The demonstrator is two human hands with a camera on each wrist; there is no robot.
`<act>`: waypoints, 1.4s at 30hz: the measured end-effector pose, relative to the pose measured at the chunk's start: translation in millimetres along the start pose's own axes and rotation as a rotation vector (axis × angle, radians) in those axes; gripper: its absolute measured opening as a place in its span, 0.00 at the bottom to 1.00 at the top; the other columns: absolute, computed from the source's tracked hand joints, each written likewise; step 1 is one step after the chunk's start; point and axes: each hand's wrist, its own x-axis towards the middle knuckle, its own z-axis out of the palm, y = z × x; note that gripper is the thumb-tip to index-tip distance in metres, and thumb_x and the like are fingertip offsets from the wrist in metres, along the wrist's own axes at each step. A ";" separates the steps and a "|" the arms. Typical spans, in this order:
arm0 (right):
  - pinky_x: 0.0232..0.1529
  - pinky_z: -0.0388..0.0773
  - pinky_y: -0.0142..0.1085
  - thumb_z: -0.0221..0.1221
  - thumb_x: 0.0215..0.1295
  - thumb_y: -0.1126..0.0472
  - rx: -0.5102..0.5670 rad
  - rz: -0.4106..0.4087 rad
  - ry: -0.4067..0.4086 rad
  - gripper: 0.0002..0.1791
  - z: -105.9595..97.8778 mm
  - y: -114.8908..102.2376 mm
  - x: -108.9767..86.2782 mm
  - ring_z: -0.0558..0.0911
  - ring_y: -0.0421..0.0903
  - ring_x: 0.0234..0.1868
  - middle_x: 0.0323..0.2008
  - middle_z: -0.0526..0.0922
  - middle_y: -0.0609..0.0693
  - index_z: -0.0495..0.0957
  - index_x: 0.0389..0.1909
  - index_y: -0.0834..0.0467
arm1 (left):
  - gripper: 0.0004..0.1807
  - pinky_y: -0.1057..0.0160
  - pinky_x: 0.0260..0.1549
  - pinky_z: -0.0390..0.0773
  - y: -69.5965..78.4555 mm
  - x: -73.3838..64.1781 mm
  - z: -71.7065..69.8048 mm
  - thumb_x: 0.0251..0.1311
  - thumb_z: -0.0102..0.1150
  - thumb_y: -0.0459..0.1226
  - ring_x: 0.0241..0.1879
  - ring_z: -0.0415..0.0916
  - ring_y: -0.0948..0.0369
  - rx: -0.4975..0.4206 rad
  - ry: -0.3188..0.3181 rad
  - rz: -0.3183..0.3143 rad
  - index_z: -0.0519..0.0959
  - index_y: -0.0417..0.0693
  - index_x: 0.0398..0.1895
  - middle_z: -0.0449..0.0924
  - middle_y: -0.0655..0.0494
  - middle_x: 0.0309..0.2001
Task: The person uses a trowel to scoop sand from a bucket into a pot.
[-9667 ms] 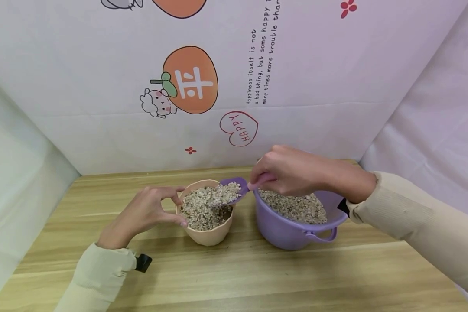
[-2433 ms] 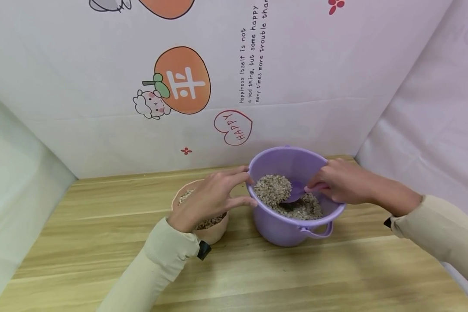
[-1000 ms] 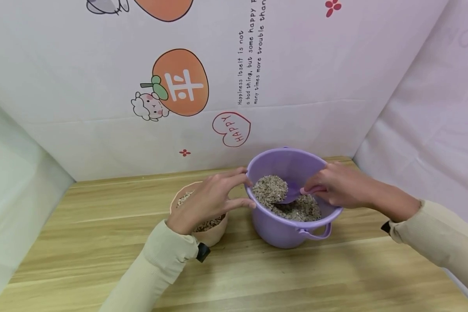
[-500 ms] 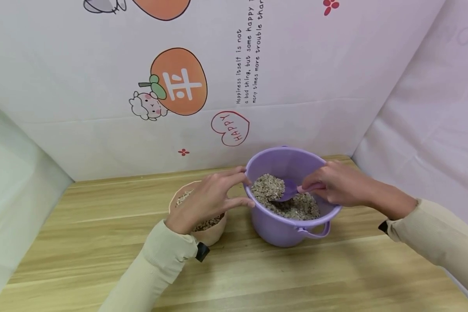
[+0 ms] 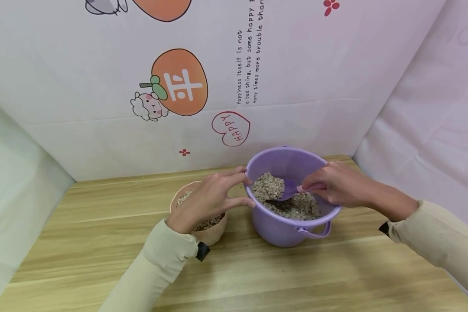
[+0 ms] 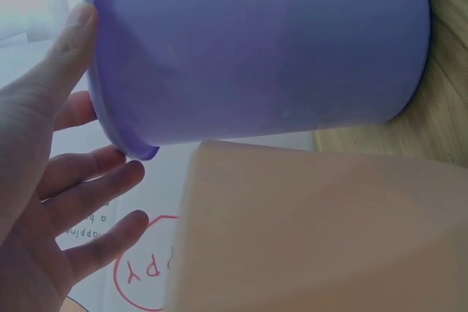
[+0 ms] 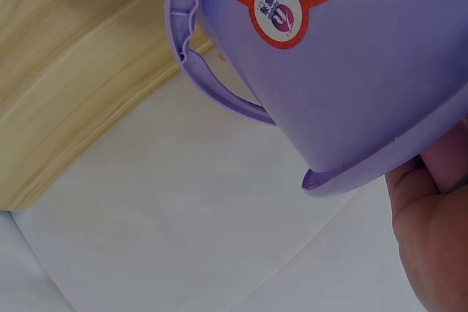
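My right hand (image 5: 339,184) grips the pink handle of a small purple scoop (image 5: 290,190) inside the purple bucket (image 5: 278,229). A heap of coarse tan-grey grit (image 5: 268,186) covers the front of the scoop, and more of the grit lies in the bucket. With fingers spread, my left hand (image 5: 208,197) touches the bucket's left rim; its thumb and fingertips meet the rim in the left wrist view. Below that hand stands a peach-coloured pot (image 5: 214,234) with similar grit in it, partly hidden by the hand. Only the bucket's outside shows in the right wrist view.
Both containers stand on a wood-grain table (image 5: 113,208), the pot left of the bucket. A printed white cloth (image 5: 101,143) rises behind them. The bucket's handle (image 7: 212,85) hangs down its side.
From the pot's rim, my left hand has moved to the bucket's rim. My right hand has carried the scoop from above the pot into the bucket. In the last second, little moves.
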 end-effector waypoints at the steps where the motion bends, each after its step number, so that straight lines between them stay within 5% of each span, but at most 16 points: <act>1: 0.25 0.77 0.28 0.70 0.49 0.75 0.000 -0.001 0.005 0.17 0.4 -0.1 -0.1 0.79 0.30 0.25 0.31 0.88 0.41 0.89 0.37 0.52 | 0.20 0.68 0.41 0.78 0.0 0.3 0.0 0.56 0.68 0.53 0.39 0.75 0.69 0.000 0.000 0.002 0.80 0.52 0.44 0.80 0.65 0.49; 28: 0.24 0.74 0.28 0.71 0.49 0.74 0.020 -0.094 0.089 0.17 6.4 1.2 -2.7 0.72 0.26 0.22 0.31 0.88 0.39 0.89 0.37 0.52 | 0.19 0.71 0.41 0.77 -1.8 -1.8 1.9 0.55 0.70 0.52 0.39 0.75 0.72 0.017 -0.008 0.011 0.80 0.54 0.45 0.80 0.64 0.49; 35: 0.28 0.79 0.29 0.72 0.50 0.72 0.019 -0.086 0.099 0.15 6.6 1.2 -2.7 0.81 0.30 0.28 0.33 0.89 0.40 0.89 0.38 0.52 | 0.21 0.70 0.41 0.77 -1.0 -1.5 0.5 0.54 0.70 0.52 0.39 0.75 0.71 0.026 -0.007 0.004 0.81 0.52 0.46 0.80 0.64 0.50; 42: 0.25 0.75 0.26 0.72 0.50 0.71 0.036 -0.101 0.133 0.14 6.5 1.6 -4.5 0.79 0.30 0.25 0.33 0.89 0.44 0.89 0.37 0.54 | 0.20 0.72 0.38 0.77 -1.3 -0.1 0.6 0.55 0.70 0.51 0.36 0.74 0.70 0.013 -0.009 0.012 0.80 0.52 0.46 0.80 0.63 0.50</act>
